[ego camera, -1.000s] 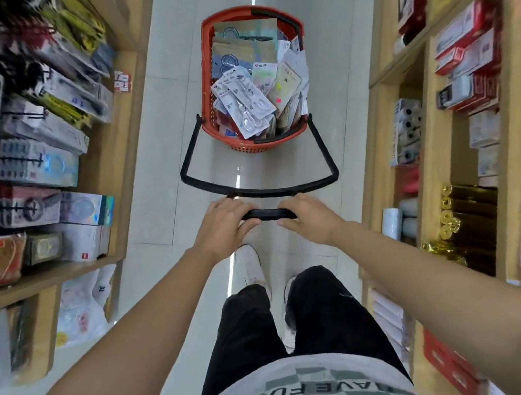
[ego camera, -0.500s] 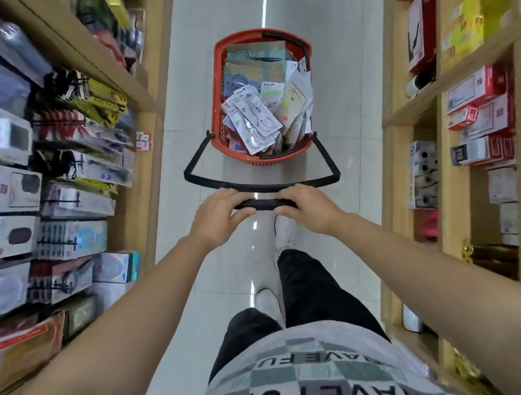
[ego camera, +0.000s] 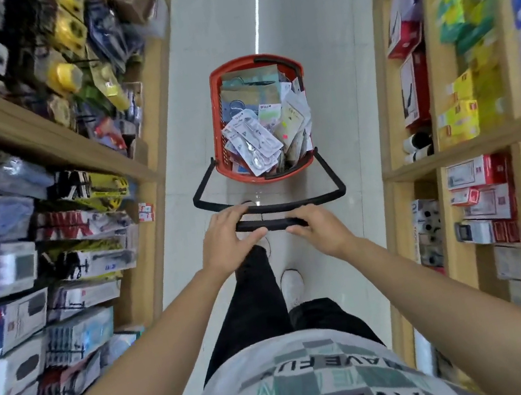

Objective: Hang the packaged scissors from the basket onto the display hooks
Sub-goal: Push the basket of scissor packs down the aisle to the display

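left hand (ego camera: 229, 237), right hand (ego camera: 318, 227), both gripping basket handle (ego camera: 271, 224)

At 12 o'clock the basket (ego camera: 217, 135) is red plastic, its handle (ego camera: 270, 224) matt black. The packs (ego camera: 255, 144) in it are glossy film over card. The floor (ego camera: 214, 24) is glossy, smooth tile. Shelves (ego camera: 32, 133) at 9 and 3 o'clock look matt wood.
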Demonstrator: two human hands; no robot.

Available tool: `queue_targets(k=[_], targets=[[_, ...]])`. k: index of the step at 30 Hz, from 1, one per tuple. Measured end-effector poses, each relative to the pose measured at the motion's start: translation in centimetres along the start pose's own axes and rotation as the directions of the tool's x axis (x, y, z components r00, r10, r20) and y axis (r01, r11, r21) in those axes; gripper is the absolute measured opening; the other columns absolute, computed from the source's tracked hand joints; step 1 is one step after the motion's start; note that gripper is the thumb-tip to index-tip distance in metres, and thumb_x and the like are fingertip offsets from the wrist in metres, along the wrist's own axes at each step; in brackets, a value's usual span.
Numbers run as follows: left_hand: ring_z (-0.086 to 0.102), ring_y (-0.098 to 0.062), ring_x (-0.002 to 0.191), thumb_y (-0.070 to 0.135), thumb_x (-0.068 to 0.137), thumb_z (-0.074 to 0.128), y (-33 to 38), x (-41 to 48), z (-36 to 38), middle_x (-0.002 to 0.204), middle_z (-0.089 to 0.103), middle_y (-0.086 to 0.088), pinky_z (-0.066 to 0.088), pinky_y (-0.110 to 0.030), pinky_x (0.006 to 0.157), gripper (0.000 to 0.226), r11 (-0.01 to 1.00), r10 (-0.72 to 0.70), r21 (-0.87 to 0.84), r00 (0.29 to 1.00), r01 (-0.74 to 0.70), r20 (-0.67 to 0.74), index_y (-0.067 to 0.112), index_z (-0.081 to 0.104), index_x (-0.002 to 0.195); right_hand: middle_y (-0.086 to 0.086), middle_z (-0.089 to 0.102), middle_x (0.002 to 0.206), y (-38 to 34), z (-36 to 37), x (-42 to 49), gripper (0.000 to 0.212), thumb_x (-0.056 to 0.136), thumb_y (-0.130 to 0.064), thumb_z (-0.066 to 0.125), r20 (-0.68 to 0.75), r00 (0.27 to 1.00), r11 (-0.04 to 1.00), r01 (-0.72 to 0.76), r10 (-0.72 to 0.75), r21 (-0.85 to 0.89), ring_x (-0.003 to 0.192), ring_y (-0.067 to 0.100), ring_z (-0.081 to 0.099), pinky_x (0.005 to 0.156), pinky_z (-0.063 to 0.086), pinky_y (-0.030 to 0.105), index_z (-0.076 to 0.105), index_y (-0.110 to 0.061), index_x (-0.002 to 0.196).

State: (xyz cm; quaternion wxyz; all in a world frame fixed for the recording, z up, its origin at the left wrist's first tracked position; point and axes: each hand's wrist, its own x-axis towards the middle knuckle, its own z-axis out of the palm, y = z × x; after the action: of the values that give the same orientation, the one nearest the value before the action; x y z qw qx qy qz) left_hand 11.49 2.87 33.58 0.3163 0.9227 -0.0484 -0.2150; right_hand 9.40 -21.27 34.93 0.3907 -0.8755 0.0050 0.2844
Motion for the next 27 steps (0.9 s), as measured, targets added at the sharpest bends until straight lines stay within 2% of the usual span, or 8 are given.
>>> queue_targets(k=[3,8,12,14,17,19,23,27], targets=[[0.044,-0.021,0.137,0.076,0.079,0.07,-1.3,5.7,-3.1,0.146,0.057,0.005,0.042,-0.045,0.112,0.082,0.994,0.068,0.085,0.997,-0.071,0.033,0.027,0.057,0.143,0.002,0.071,0.102,-0.1,-2.9,3.0,0.021,0.099,-0.027,0.068,0.032,0.999,0.999,-0.03,0.031,-0.017,0.098,0.02,0.061,0.089,0.051,0.043,0.073,-0.016,0.116],[0.027,-0.025,0.152,0.102,0.069,0.034,-2.5,16.8,-8.2,0.165,0.035,0.005,0.024,-0.052,0.121,0.112,0.948,0.022,0.282,0.916,-0.145,0.4,0.035,0.036,0.158,0.005,0.07,0.106,-0.9,-7.7,7.8,0.022,0.1,-0.025,0.066,-0.016,0.999,0.998,-0.049,0.048,-0.041,0.103,0.025,0.062,0.091,0.051,0.04,0.071,-0.011,0.117],[0.037,-0.023,0.144,0.079,0.094,0.038,-2.1,23.5,-9.7,0.154,0.05,0.005,0.034,-0.05,0.112,0.069,0.949,-0.091,0.31,0.88,-0.066,0.466,0.038,0.051,0.148,-0.005,0.07,0.116,-0.8,-11.3,11.8,0.026,0.097,-0.025,0.071,-0.091,0.993,0.996,-0.082,0.077,-0.045,0.131,0.027,0.049,0.109,0.039,0.032,0.072,-0.015,0.121],[0.025,-0.03,0.15,0.062,0.102,0.044,-1.8,26.0,-9.6,0.159,0.042,0.0,0.035,-0.052,0.112,0.05,0.955,-0.142,0.295,0.899,0.016,0.414,0.035,0.056,0.142,-0.012,0.067,0.118,-0.7,-13.0,13.7,0.028,0.095,-0.032,0.072,-0.148,0.984,0.994,-0.106,0.102,-0.017,0.137,0.026,0.038,0.115,0.034,0.036,0.071,-0.02,0.121],[0.014,-0.039,0.155,0.057,0.097,0.062,-1.1,29.0,-9.4,0.171,0.01,-0.011,0.026,-0.053,0.122,0.073,0.947,-0.32,0.108,0.894,0.302,0.313,0.025,0.037,0.157,-0.017,0.063,0.116,-0.8,-15.8,16.5,0.032,0.094,-0.033,0.074,-0.195,0.973,0.992,-0.112,0.121,0.055,0.123,0.02,0.046,0.107,0.041,0.033,0.069,-0.021,0.123],[0.03,-0.034,0.152,0.053,0.085,0.079,-0.3,30.9,-10.1,0.17,0.018,-0.012,0.034,-0.049,0.121,0.103,0.802,-0.464,-0.211,0.806,0.558,0.367,0.015,0.022,0.161,-0.015,0.061,0.117,-0.6,-17.6,18.6,0.038,0.09,-0.031,0.079,-0.2,0.972,0.991,-0.109,0.122,0.075,0.117,0.016,0.053,0.104,0.043,0.03,0.069,-0.018,0.125],[0.068,-0.034,0.111,0.003,0.095,0.072,2.9,35.0,-10.8,0.128,0.065,-0.025,0.056,-0.044,0.102,0.026,0.298,-0.567,-0.713,0.719,0.635,0.403,0.01,0.051,0.108,-0.015,0.052,0.131,0.6,-21.0,22.9,0.059,0.081,-0.036,0.087,-0.05,0.989,0.98,-0.131,0.14,0.149,0.117,0.001,0.052,0.103,0.039,0.015,0.064,-0.02,0.133],[0.073,-0.033,0.103,0.002,0.095,0.072,5.4,40.5,-11.3,0.123,0.067,-0.025,0.061,-0.028,0.083,0.022,0.25,-0.636,-0.748,0.687,0.615,0.352,0.009,0.053,0.103,-0.004,0.057,0.126,1.7,-25.8,27.1,0.058,0.081,-0.028,0.088,-0.054,0.966,0.887,-0.211,0.255,0.412,0.109,0.004,0.06,0.092,0.048,0.013,0.063,-0.018,0.133]])
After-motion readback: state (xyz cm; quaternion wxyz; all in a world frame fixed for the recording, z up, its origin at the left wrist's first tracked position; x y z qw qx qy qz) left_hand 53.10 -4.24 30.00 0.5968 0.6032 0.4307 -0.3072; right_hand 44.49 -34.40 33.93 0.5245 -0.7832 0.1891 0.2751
